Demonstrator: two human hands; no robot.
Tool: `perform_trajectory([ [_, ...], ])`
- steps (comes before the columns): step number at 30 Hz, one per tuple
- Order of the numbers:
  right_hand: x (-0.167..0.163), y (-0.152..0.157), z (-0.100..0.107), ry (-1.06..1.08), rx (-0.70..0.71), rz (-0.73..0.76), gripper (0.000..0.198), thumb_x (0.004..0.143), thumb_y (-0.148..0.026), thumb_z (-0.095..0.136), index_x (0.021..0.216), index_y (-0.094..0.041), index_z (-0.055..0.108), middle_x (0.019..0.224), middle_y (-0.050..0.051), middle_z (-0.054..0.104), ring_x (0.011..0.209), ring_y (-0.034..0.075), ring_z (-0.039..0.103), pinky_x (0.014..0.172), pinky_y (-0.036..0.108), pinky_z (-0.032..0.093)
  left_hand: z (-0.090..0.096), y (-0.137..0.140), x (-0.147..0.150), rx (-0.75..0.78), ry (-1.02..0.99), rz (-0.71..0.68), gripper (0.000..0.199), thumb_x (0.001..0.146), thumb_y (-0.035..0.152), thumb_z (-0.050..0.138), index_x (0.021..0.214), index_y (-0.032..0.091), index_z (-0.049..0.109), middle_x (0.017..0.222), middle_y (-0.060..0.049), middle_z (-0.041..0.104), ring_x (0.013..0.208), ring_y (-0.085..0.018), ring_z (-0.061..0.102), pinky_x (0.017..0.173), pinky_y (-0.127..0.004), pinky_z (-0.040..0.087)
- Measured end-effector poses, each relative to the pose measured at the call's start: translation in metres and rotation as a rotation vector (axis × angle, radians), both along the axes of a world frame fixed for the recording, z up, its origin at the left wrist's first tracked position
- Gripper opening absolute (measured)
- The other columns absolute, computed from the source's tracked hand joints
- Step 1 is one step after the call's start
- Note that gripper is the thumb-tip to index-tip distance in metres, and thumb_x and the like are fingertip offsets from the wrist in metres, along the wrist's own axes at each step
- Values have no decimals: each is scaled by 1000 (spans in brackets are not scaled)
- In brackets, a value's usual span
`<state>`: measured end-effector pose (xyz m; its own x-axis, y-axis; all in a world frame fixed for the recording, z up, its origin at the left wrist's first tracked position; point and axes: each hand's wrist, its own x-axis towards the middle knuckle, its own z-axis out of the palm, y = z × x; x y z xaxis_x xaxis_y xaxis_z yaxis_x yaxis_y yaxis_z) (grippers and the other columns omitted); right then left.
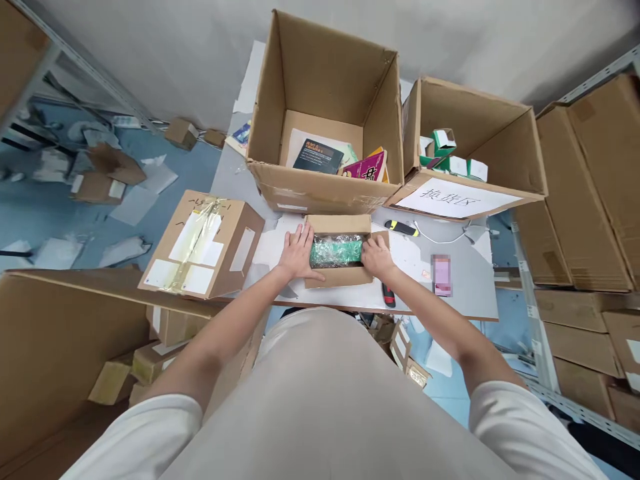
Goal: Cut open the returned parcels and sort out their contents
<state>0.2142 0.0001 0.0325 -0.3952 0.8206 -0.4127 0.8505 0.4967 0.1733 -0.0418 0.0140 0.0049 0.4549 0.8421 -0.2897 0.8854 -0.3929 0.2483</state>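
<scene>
A small open cardboard box [340, 275] lies on the table in front of me, its long flaps folded outward. Inside it is a green package [336, 251] wrapped in clear bubble wrap. My left hand [298, 256] rests on the box's left end with its fingers spread. At the right end my right hand [377, 257] has bent, closed fingers against the end of the green package; the fingertips are partly hidden. A yellow-and-black box cutter [401, 228] lies beyond my right hand, and a red-and-black cutter [389, 295] is nearer me.
Behind stand a large open carton [325, 190] with books and another open carton [465, 200] holding green-and-white boxes. A taped carton [200, 247] sits at the left. A pink blurred item [442, 275] lies right on the white table [470, 293]. Shelves with cartons [575, 200] flank the right.
</scene>
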Motion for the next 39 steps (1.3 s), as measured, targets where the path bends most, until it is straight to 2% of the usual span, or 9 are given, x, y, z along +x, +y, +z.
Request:
perform_trajectory([
  [4,9,5,-9,115,66,6,62,82,-32,60,138,-11,46,129,19,55,118,36,43,109,63,16,-3,-1,0,19,-43,13,147,46,84,61,149,-2,0,158,-24,0,145,-41,-6,114,-57,-3],
  [7,5,16,-20,84,21,30,74,69,-26,72,137,-11,47,120,19,60,118,38,43,111,63,8,-5,-2,0,32,-59,20,148,45,84,62,150,-1,0,157,-25,0,145,-41,-5,114,-57,-4],
  [10,0,26,-29,107,4,42,76,63,-19,72,135,-14,48,105,17,66,114,39,47,111,64,3,-5,-2,0,35,-59,20,145,47,82,62,150,-1,2,157,-24,1,145,-41,-3,114,-57,-4],
  [14,12,27,-23,295,-7,57,70,66,-22,66,133,-14,45,110,17,65,109,36,53,110,65,4,-5,-1,0,32,-62,29,144,48,81,63,150,-2,3,158,-24,2,145,-41,-2,114,-57,-3],
  [18,31,18,-6,586,5,6,68,68,-33,63,129,-13,40,111,15,63,102,32,58,108,64,14,-6,-1,0,26,-77,30,144,47,81,63,150,-1,3,158,-24,4,145,-42,-2,115,-57,-3],
  [23,32,0,-3,878,175,-111,55,72,-40,64,118,-18,43,115,15,58,107,31,55,97,51,42,-6,0,0,24,-77,42,144,48,82,63,150,1,3,158,-23,3,145,-41,-4,115,-57,-3],
  [27,19,-11,-9,777,227,-51,46,82,-44,58,117,-17,49,125,19,55,117,34,51,101,53,40,-7,-2,-1,31,-79,32,142,50,82,62,151,1,2,158,-23,4,146,-41,-2,114,-58,-3],
  [33,0,-10,-8,624,146,57,55,87,-50,51,126,-11,48,136,25,46,127,37,42,102,55,39,-6,-5,-3,42,-73,24,140,51,82,61,151,3,1,158,-23,2,146,-40,0,114,-59,-2],
  [39,1,0,28,727,142,87,46,89,-45,50,123,-14,46,130,22,48,119,35,45,98,55,42,-3,-4,0,24,-13,43,136,53,83,58,151,5,6,158,-22,1,145,-41,-2,113,-61,-4],
])
